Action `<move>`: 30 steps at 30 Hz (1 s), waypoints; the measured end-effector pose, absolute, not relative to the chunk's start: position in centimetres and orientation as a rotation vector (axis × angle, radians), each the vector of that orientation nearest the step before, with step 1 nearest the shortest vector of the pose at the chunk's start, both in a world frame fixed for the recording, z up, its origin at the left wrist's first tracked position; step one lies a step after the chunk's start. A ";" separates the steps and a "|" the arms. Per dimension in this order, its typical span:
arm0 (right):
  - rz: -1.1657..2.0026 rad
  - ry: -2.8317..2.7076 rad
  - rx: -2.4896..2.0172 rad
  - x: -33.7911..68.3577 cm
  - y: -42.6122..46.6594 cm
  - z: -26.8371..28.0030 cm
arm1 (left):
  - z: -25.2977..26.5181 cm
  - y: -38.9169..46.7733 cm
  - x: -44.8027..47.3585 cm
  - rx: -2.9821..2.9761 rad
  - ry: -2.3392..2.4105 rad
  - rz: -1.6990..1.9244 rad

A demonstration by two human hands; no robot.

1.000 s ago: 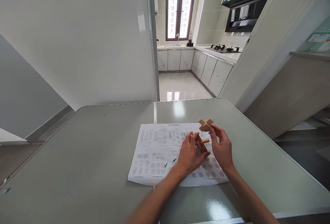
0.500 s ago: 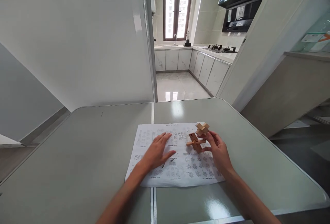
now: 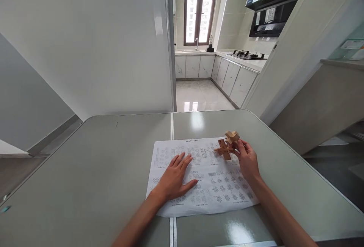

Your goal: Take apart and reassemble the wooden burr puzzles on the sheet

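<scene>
A creased sheet of white paper (image 3: 204, 209), printed with rows of small diagrams, lies across the table's seam. My left hand (image 3: 178, 178) rests flat on its left part, fingers spread and nothing held. Over the sheet's far right corner are two wooden interlocking puzzles: a pale burr puzzle (image 3: 232, 137) and, just nearer, a reddish-brown puzzle (image 3: 224, 149) of crossed flat pieces. My right hand (image 3: 248, 162) grips them from the right, thumb and fingers closed at their near edges. Some fingertips are hidden behind the wood.
The grey-green table (image 3: 113, 171) has a metal strip (image 3: 172, 125) down its middle. A white wall panel (image 3: 113, 50) stands beyond its far left edge. Past the doorway are kitchen cabinets (image 3: 193, 66) and a gas stove (image 3: 248, 54).
My right hand has shifted both wooden puzzles to the right and farther away over the sheet. The paper has turned slightly beneath my left hand. The camera view has swung a little left.
</scene>
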State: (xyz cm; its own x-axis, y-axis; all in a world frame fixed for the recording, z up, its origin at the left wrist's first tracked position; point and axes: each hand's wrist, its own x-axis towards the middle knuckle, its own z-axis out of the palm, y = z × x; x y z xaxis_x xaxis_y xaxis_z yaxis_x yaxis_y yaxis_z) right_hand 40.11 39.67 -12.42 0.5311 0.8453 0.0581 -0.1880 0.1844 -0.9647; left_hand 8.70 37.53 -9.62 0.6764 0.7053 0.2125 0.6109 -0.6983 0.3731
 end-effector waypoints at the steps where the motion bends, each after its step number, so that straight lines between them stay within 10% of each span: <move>1: 0.805 -0.692 -1.162 40.4 40.0 -12.5 | -9.7 37.5 8.8 2.617 1.052 0.496; 30: 0.740 -0.680 -1.023 42.1 40.1 -7.1 | -11.8 31.8 16.1 3.081 0.996 0.219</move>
State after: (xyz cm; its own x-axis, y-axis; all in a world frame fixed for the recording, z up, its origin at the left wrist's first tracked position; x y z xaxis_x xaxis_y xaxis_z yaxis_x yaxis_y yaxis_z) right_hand 42.14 40.07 -7.05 0.5757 0.8034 0.1522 -0.2191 0.3309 -0.9179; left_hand 16.10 31.80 -11.75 0.8031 0.5740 0.1598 0.5880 -0.8068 -0.0572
